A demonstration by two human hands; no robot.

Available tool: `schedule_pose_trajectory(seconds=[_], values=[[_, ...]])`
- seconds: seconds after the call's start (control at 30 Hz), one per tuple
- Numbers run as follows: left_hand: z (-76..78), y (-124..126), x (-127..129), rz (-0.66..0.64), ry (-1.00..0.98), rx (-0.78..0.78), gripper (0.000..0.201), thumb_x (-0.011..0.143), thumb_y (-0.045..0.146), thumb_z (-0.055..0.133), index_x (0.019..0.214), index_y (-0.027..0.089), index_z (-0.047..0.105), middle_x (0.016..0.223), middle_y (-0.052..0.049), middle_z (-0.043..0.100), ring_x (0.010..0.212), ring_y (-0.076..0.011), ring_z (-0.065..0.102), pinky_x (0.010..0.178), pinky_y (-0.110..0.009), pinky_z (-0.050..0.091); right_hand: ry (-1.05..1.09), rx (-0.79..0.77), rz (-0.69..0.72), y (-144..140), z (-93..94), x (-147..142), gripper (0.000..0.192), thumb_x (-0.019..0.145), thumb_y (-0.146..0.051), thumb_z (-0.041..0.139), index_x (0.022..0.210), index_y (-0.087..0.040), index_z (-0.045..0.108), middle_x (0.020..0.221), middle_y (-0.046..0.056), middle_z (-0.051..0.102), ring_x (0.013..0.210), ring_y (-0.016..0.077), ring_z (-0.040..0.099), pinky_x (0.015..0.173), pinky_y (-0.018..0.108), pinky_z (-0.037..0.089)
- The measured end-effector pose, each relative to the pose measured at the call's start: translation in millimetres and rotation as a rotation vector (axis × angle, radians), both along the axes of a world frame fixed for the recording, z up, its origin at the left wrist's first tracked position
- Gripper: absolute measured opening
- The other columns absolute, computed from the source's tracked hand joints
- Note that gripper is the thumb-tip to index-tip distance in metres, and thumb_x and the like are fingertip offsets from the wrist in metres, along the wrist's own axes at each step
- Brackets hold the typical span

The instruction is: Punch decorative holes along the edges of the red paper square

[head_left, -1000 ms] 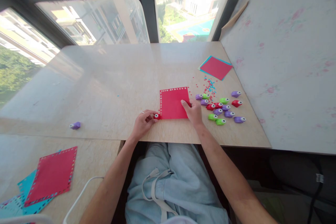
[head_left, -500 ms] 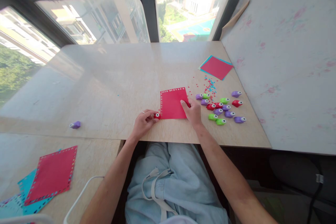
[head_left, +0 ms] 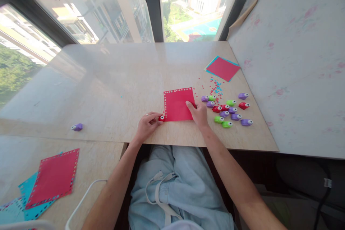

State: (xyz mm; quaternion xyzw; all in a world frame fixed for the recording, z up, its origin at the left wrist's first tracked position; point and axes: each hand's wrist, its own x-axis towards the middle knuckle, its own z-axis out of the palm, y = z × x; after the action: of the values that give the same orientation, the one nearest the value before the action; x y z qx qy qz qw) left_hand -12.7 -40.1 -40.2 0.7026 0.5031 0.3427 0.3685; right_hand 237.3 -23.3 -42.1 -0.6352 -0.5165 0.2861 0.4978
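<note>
Red paper shifted slightly, two edges punched

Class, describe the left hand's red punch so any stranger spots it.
On the table, find the red sheet the right hand holds. At its near-left corner is the red punch. The left hand grips it; other punches lie loose.

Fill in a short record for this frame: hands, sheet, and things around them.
Left hand: holds a small red plastic-looking punch at the lower-left corner of a square red paper sheet
Right hand: grips the sheet's right edge
Sheet: holes along top and left edges
Right side: purple, green and red punches; loose red and blue paper bits beyond
</note>
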Motion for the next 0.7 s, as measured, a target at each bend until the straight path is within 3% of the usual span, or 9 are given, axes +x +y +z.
schedule_pose_trajectory(seconds=[0.2, 0.7], values=[[-1.3, 0.5, 1.1, 0.017, 0.008, 0.002, 0.023, 0.078, 0.031, 0.071, 0.099, 0.021, 0.076, 0.093, -0.005, 0.069, 0.066, -0.0122, 0.054, 0.059, -0.023, 0.044, -0.010, -0.015, -0.032, 3.5, -0.7, -2.8, 0.029, 0.084, -0.044, 0.059, 0.071, -0.018, 0.065, 0.069, 0.005, 0.068, 0.065, 0.0199, 0.059, 0.064, 0.031, 0.043], [-1.2, 0.0, 2.4, 0.051, 0.013, 0.004, 0.022, 0.079, 0.029, 0.069, 0.100, 0.022, 0.075, 0.089, -0.004, 0.068, 0.062, -0.0115, 0.050, 0.057, -0.023, 0.041, 0.034, -0.039, -0.017, 6.8, -3.8, -0.4, 0.030, 0.084, -0.044, 0.061, 0.077, -0.016, 0.071, 0.074, 0.006, 0.071, 0.069, 0.0215, 0.063, 0.070, 0.032, 0.048]])
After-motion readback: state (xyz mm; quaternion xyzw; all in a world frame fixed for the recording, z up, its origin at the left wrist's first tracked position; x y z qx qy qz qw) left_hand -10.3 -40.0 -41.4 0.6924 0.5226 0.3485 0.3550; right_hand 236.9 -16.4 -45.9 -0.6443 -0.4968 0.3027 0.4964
